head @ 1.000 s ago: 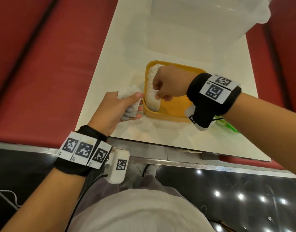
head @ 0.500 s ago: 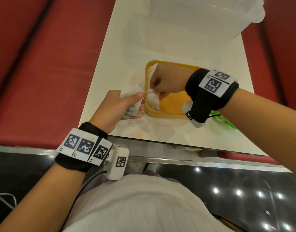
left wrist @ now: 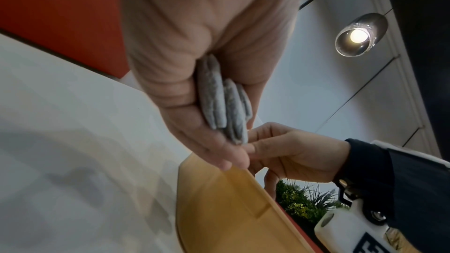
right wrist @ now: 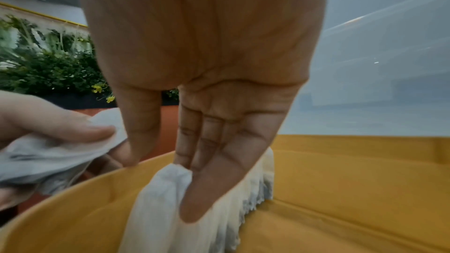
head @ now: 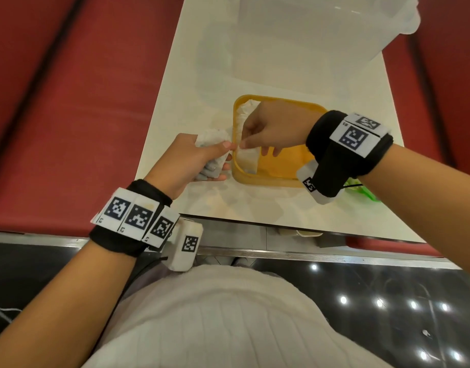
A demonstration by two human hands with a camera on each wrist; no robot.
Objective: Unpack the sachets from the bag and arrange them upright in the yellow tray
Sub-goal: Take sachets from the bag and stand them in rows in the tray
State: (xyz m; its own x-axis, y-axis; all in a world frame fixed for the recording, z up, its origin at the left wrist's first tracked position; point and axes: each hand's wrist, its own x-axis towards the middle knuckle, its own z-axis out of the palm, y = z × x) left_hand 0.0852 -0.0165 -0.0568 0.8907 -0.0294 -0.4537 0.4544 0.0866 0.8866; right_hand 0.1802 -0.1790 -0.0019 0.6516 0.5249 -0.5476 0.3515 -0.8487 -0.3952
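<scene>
The yellow tray (head: 271,179) sits on the white table near its front edge. A row of white sachets (head: 248,162) stands along the tray's left wall. My left hand (head: 224,158) grips a bundle of several white sachets (head: 212,140) just left of the tray. In the left wrist view the bundle (left wrist: 224,107) sits between thumb and fingers. My right hand (head: 252,147) reaches into the tray (right wrist: 365,180), its straight fingers (right wrist: 207,151) lying against the standing sachets (right wrist: 219,218). Its thumb touches the bundle (right wrist: 48,161) at the rim.
A clear plastic box (head: 334,35) stands at the far end of the table (head: 180,102). A green bag (head: 361,189) lies by the tray's right side, mostly hidden under my right wrist. Red benches (head: 69,115) flank the table.
My right hand has shifted toward the tray's near left corner, uncurled its fingers and brought its thumb to the left hand's bundle. The left hand has stayed put.
</scene>
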